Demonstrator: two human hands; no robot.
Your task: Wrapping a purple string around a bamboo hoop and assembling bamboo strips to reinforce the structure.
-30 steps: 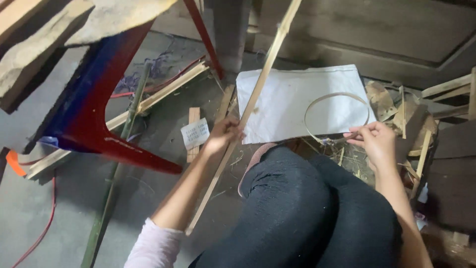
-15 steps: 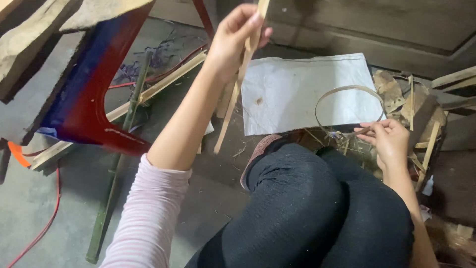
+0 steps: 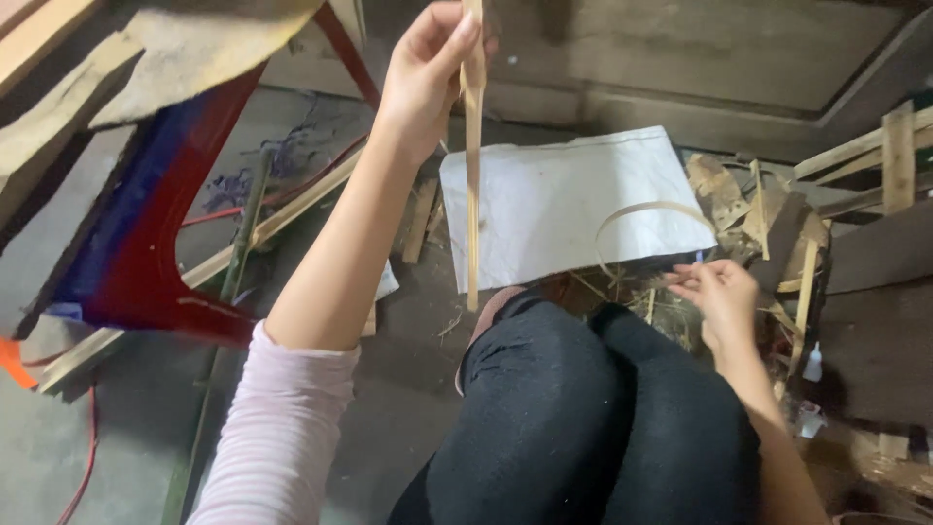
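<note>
Two hands are working at once here. Your left hand (image 3: 428, 73) is raised high, its fingers (image 3: 457, 44) closing around the top of a long, pale bamboo strip (image 3: 472, 185), which is hanging nearly upright with its lower end just above your knees (image 3: 593, 389). Your right hand (image 3: 719, 301) is sitting low beside the right knee, its fingers pinching the end of a thin curved sliver (image 3: 641, 209) that is arching over the white sheet (image 3: 564, 204) on the floor. Bamboo offcuts (image 3: 768, 209) are lying around that hand; a red and blue plastic stool (image 3: 146, 243) is standing to your left, with a green stalk (image 3: 233, 282) and flat slats (image 3: 292, 209) beneath it.

Judgement: you are sorting or inspecting strips, with the long strip lifted clear and the sliver held ready. The next move is calling for lowering the strip in a controlled way, keeping its free end from swinging into the sliver, and keeping the pinch on the sliver light, since it is looking springy and easy to snap.
</note>
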